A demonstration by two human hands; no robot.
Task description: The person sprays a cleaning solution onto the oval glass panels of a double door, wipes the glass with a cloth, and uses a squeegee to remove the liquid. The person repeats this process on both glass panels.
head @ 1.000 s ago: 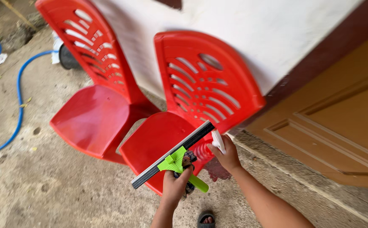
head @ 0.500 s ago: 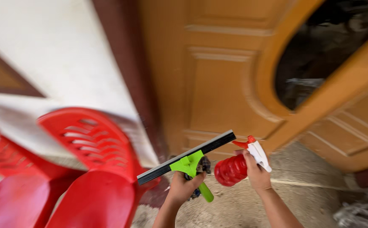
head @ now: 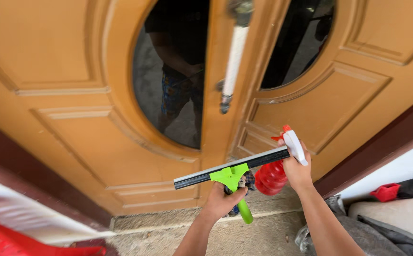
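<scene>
My left hand [head: 221, 201] grips a squeegee [head: 231, 171] with a bright green handle and a long black-and-grey blade, together with a dark cloth [head: 247, 182] bunched behind the handle. My right hand [head: 295, 171] holds a red spray bottle [head: 271, 177] by its white trigger head with a red nozzle, just right of the squeegee blade. Both hands are raised in front of a brown wooden double door [head: 73, 118] with dark curved glass panes [head: 175, 76] that mirror a standing person.
A long pale door handle [head: 233, 57] runs down the middle of the door. A dark red frame [head: 382, 142] borders the door on the right, with a white wall, grey and white cloth [head: 391, 218] and a red item [head: 385, 192]. A red chair edge [head: 7, 242] shows bottom left.
The view has swung right from the red chairs to face the double door. Both hands kept their hold on the squeegee and the spray bottle, which now sit higher and further right.
</scene>
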